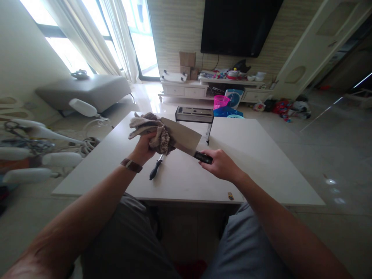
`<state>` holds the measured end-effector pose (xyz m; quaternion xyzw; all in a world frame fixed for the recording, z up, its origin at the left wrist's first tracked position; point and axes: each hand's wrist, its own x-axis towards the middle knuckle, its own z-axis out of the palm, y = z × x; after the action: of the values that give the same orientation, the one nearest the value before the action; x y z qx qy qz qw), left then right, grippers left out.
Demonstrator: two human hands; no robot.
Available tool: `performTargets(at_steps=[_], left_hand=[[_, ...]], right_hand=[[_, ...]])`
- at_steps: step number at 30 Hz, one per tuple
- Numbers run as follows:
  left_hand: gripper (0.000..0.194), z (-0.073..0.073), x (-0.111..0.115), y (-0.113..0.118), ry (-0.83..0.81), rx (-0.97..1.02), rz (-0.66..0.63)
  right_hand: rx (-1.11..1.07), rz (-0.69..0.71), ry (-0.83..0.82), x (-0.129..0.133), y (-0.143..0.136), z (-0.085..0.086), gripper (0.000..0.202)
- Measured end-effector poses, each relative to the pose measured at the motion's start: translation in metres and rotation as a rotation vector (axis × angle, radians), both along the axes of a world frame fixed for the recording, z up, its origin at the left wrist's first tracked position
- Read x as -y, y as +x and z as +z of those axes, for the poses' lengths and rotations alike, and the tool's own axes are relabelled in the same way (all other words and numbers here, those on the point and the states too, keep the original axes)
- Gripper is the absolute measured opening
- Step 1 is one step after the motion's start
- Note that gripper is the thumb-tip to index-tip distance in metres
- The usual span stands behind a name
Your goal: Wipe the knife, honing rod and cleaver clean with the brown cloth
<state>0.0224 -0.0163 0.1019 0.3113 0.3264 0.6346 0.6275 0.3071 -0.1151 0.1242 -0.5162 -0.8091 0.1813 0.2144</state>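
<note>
My right hand (221, 164) is closed around the black handle of a cleaver (184, 137), whose broad blade points to the upper left above the table. In my left hand (146, 148) is a bunched grey and white cloth (157, 131), pressed against the far end of the blade. The cloth hides part of the blade and most of my left fingers. Below the cloth lies a honing steel (156, 169) with a black handle, its rod partly covered from view. Behind the blade stands a knife block (194, 114) with slots in its top.
The white table (255, 159) spans the space before my knees. A small sticker (230, 196) is near its front edge. White fan-like blades (62, 159) and cords crowd the left side. Beyond the table are a pink basket (221, 102) and a blue bin (225, 112).
</note>
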Motion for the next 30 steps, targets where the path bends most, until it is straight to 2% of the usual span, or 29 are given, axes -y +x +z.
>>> performTargets(at_steps=[3, 6, 10, 12, 17, 25, 30], left_hand=[[0.015, 0.001, -0.003, -0.009, 0.004, -0.034, 0.006], [0.015, -0.003, -0.004, -0.019, -0.085, -0.153, 0.000], [0.021, -0.013, 0.000, -0.027, -0.170, -0.387, -0.115], [0.027, -0.016, 0.001, -0.027, -0.170, -0.438, -0.156], [0.034, -0.015, 0.002, -0.022, -0.158, -0.399, -0.160], [0.046, -0.014, 0.004, -0.021, -0.072, -0.481, -0.106], [0.039, -0.010, 0.007, -0.018, -0.066, -0.477, -0.063]], right_hand=[[0.029, 0.009, 0.008, -0.001, 0.007, 0.001, 0.026], [0.087, 0.032, 0.001, -0.001, 0.012, 0.001, 0.028], [0.183, 0.089, -0.004, -0.001, 0.015, 0.001, 0.026], [0.223, 0.095, 0.001, -0.002, 0.015, 0.002, 0.024], [0.230, 0.088, -0.012, -0.002, 0.013, 0.002, 0.023], [0.250, 0.088, -0.016, 0.001, 0.010, 0.001, 0.022], [0.254, 0.085, -0.014, 0.001, 0.009, 0.001, 0.020]])
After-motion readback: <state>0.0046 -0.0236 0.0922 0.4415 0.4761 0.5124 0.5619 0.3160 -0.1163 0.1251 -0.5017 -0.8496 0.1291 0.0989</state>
